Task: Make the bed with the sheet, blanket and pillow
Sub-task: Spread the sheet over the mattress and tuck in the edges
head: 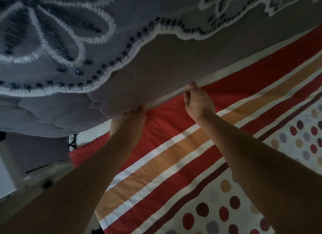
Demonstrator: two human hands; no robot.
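Left hand [129, 122] and right hand [198, 103] hold the blanket [156, 59], seemingly above the sheet [174, 146].

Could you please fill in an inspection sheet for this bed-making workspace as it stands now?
Surface: bed covered by a striped and dotted sheet, lying flat.
Job's things: grey blanket with white flower stitching, held up above the sheet; pillow not in view.
Clutter: nothing seen.
Grippers: left hand and right hand each grip the blanket's pale edge, fingers curled round it.
Cables: nothing seen.
Surroundings: dim room; dark unit beside the bed at left, too dark to identify.
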